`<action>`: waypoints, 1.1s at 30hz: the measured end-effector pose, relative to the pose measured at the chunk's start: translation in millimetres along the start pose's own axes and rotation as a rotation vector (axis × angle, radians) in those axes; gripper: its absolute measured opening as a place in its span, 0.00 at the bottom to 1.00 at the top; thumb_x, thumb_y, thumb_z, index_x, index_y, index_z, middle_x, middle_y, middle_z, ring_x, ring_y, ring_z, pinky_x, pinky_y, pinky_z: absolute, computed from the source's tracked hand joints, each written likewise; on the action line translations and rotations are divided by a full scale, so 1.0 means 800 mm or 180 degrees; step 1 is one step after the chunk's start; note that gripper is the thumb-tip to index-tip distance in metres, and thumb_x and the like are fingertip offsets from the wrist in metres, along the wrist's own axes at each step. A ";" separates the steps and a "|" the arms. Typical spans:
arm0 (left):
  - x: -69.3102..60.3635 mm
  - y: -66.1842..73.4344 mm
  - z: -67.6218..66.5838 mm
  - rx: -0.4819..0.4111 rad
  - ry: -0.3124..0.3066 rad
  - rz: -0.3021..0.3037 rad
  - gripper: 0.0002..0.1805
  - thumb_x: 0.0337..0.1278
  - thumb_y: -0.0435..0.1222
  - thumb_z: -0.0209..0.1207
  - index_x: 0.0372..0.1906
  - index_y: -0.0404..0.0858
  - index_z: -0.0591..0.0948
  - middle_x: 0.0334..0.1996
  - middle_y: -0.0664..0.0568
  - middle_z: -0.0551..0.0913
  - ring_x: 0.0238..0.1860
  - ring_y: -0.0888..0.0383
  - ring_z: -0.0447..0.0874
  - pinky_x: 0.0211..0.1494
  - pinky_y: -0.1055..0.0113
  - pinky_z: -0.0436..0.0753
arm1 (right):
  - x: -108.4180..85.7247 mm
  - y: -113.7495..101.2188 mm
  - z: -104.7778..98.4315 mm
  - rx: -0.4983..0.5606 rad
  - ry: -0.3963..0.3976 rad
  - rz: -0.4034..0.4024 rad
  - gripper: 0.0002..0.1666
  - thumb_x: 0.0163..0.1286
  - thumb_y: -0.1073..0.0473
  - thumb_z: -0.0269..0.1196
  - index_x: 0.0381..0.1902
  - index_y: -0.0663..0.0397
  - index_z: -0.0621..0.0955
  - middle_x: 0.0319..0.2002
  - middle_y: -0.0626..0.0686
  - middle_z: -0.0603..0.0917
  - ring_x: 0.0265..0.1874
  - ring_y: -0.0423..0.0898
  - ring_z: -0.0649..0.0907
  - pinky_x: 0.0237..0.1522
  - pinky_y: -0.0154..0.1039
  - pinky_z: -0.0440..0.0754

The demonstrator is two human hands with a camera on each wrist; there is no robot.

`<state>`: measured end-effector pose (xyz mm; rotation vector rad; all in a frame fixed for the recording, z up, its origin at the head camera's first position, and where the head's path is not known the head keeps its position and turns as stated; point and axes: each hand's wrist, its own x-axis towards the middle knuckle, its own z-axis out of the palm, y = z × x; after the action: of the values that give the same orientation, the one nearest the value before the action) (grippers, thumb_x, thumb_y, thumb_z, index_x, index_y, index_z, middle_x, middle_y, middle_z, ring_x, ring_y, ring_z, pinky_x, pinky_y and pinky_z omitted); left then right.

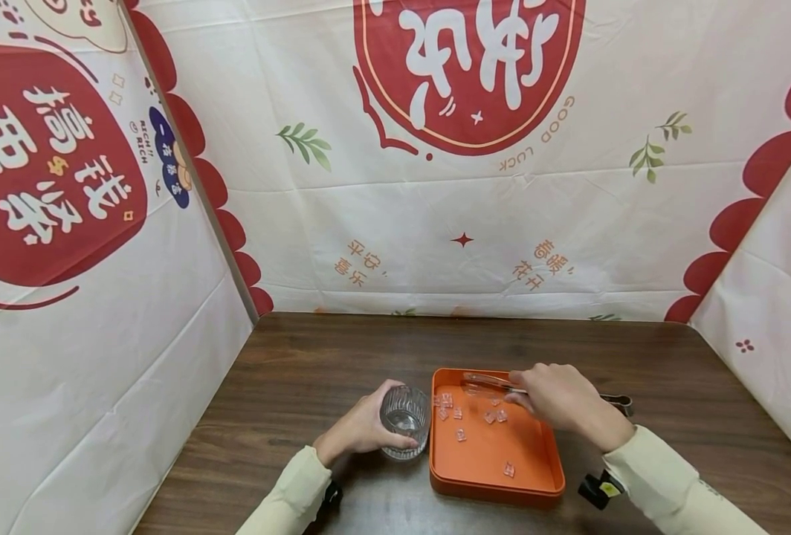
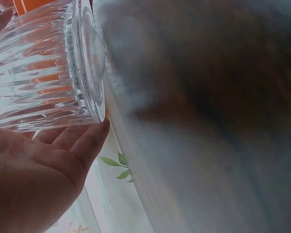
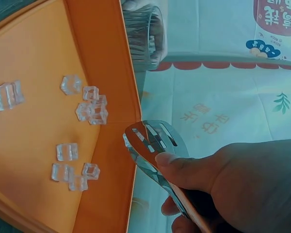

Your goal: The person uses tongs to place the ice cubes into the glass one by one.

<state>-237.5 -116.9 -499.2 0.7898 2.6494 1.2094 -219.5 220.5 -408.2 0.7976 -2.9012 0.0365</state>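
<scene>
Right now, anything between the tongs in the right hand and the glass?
Yes: the left wall of the orange tray. The tongs are over the tray; the glass is just outside that wall. Nothing visible covers the glass's mouth; the left hand grips its side.

Head view bright, evenly lit, mostly sharp, pale sheen on the near tabletop (image 1: 382,498). Left wrist view: tabletop blurred and hazy, glass (image 2: 39,73) full of glints, left hand (image 2: 43,165) shaded. Right wrist view: teal cast on cloth backdrop (image 3: 208,87), metal tongs (image 3: 148,145) shiny, right hand (image 3: 247,187) dim.
</scene>
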 end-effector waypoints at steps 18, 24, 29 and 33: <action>0.000 -0.001 0.000 0.0023 0.0008 -0.0020 0.49 0.33 0.53 0.79 0.65 0.48 0.67 0.46 0.52 0.83 0.45 0.60 0.82 0.50 0.64 0.80 | -0.002 -0.001 -0.010 0.0023 0.0125 -0.0022 0.17 0.65 0.46 0.67 0.24 0.44 0.73 0.14 0.42 0.67 0.13 0.40 0.69 0.16 0.39 0.67; 0.000 0.000 0.000 0.0013 0.0007 -0.0012 0.49 0.33 0.53 0.79 0.64 0.48 0.68 0.46 0.53 0.83 0.44 0.61 0.82 0.49 0.64 0.80 | -0.003 -0.003 -0.015 0.0003 0.0201 -0.0061 0.18 0.66 0.46 0.66 0.24 0.43 0.72 0.14 0.42 0.66 0.12 0.40 0.69 0.16 0.39 0.67; 0.000 -0.001 0.000 0.0014 0.0016 0.0000 0.49 0.33 0.53 0.79 0.64 0.49 0.68 0.45 0.52 0.84 0.44 0.61 0.82 0.49 0.65 0.80 | -0.003 -0.004 -0.018 -0.0005 0.0235 -0.0078 0.17 0.66 0.46 0.66 0.24 0.43 0.73 0.14 0.42 0.66 0.11 0.40 0.70 0.15 0.39 0.66; 0.000 -0.001 0.000 0.0023 0.0006 -0.0018 0.49 0.33 0.54 0.79 0.65 0.49 0.67 0.46 0.52 0.83 0.44 0.61 0.82 0.49 0.64 0.80 | -0.003 -0.006 -0.020 -0.0016 0.0237 -0.0091 0.16 0.66 0.45 0.66 0.26 0.43 0.75 0.14 0.42 0.68 0.12 0.41 0.71 0.15 0.40 0.67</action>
<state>-237.6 -117.3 -499.6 0.7823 2.6573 1.2006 -213.5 218.5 -392.8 0.8188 -2.8186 0.0550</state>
